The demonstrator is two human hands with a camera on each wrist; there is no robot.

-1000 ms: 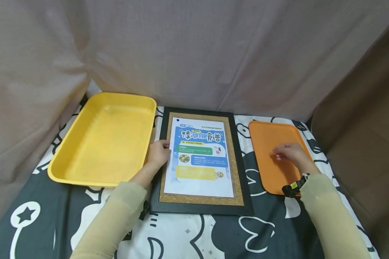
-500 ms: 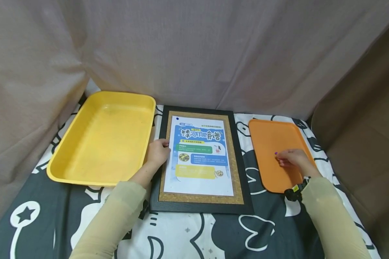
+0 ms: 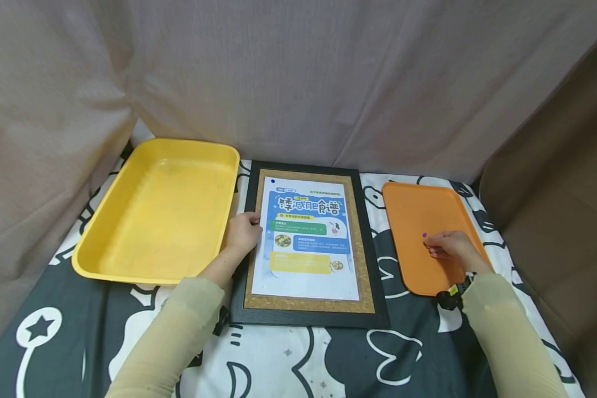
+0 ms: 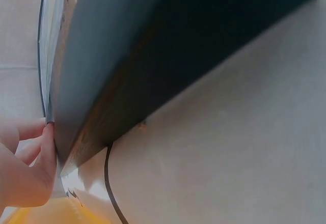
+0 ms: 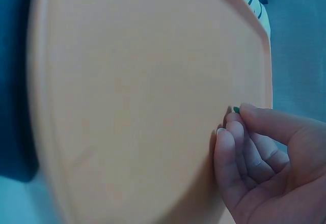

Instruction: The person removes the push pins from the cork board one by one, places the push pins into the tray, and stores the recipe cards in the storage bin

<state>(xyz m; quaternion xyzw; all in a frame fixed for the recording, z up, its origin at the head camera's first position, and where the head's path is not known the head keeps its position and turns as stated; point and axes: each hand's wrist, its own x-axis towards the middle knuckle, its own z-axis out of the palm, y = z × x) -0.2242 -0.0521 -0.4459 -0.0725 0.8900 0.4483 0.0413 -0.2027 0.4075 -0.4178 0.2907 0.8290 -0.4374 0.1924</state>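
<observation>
My left hand [image 3: 242,231] is at the left side of a black-framed corkboard [image 3: 308,305], thumb and fingertips pinching the edge of a printed sheet [image 3: 305,286] that lies on the cork. From the left wrist, those fingertips [image 4: 47,128] come together right at the sheet's edge. A dark blue thumbtack [image 3: 272,181] sits at the sheet's top left corner. Over the orange tray [image 3: 408,213], my right hand [image 3: 450,244] pinches a small purple thumbtack [image 3: 424,235] between thumb and fingers. That thumbtack [image 5: 236,110] looks green in the right wrist view.
A large yellow tray [image 3: 154,221] stands left of the corkboard, close to my left forearm. Patterned cloth [image 3: 278,362] covers the table. Grey-brown curtains [image 3: 298,83] hang behind and to the right.
The right hand has shifted slightly right over the orange tray, and the purple thumbtack now shows at its fingertips. My left hand stays at the sheet's edge.
</observation>
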